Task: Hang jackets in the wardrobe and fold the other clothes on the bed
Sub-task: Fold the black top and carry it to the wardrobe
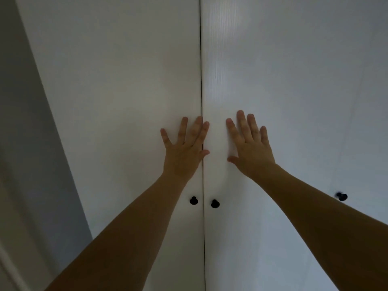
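Note:
The white wardrobe fills the view with both doors closed. My left hand [184,148] presses flat on the left door [126,91], fingers straight and spread, its fingertips reaching the gap between the doors. My right hand [249,143] lies flat on the right door [294,91], fingers straight. Both hands sit above two black knobs, the left knob [193,200] and the right knob [215,203], which flank the gap. No jackets, clothes or bed are in view.
A third black knob [341,196] shows on the wardrobe further right, just above my right forearm. A grey wall [27,133] runs along the left side of the wardrobe.

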`<state>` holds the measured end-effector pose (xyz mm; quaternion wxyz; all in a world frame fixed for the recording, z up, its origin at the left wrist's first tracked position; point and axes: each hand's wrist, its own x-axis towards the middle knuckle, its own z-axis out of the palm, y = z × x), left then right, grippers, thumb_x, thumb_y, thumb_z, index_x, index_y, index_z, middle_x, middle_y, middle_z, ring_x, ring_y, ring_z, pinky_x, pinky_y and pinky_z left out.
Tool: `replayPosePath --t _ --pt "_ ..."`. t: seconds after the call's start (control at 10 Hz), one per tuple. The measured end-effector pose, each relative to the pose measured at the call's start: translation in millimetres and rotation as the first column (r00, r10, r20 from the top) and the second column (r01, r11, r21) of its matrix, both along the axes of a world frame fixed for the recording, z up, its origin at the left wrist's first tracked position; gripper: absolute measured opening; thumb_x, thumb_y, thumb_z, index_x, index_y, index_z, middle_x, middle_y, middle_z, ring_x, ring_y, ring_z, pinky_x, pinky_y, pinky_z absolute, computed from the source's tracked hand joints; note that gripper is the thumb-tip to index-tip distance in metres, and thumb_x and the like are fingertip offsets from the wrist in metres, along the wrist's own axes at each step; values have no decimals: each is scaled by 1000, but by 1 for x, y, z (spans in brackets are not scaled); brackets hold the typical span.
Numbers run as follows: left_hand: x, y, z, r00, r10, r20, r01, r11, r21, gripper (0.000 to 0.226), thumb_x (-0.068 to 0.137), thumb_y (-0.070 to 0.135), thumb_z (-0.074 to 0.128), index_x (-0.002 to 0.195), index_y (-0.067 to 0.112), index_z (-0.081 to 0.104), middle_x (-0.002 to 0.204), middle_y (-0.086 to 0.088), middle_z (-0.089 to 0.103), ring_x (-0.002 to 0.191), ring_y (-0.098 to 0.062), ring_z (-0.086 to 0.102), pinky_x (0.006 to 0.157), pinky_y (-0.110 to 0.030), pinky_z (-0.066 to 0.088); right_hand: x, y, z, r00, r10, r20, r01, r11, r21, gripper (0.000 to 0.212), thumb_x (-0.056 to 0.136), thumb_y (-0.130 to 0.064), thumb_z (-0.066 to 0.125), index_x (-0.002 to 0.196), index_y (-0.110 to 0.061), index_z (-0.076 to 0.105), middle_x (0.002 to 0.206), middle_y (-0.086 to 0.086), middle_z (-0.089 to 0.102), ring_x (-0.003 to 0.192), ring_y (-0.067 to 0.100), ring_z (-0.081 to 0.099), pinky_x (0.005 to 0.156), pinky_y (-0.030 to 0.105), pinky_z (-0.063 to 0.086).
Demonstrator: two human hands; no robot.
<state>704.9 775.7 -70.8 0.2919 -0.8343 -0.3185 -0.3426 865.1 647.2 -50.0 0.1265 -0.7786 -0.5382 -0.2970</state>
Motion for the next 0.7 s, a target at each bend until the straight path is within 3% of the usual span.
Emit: replayPosePath --t 0.4,0.6,0.7 --pt "7 3 0 999 48 -6 -48 999 25 77 95 57 37 156 25 2 163 1 0 150 -32 -1 104 -77 9 7 7 -6 998 -24 52 25 1000 -10 105 88 -54 56 148 -22 -24 157 8 -29 144 31 -24 119 51 -3" --pt "-13 -21 14 999 7 -53 -8 1000 -21 69 100 50 35 156 23 5 163 -2 7 150 -29 7 117 -61 8 -16 -18 8 995 95 -19 -95 995 -12 89 95 -54 41 152 -16 -16 159 4 -21 147 22 -18 117 38 -13" --pt "-32 -33 16 999 -44 -5 44 998 -42 68 100 50 30 156 19 7 163 -4 10 150 -28 9 120 -53 9 -27 -36 9 990 137 -27 -137 990 -14 86 96 -53 40 152 -15 -13 160 4 -20 147 21 -18 118 37 -12"
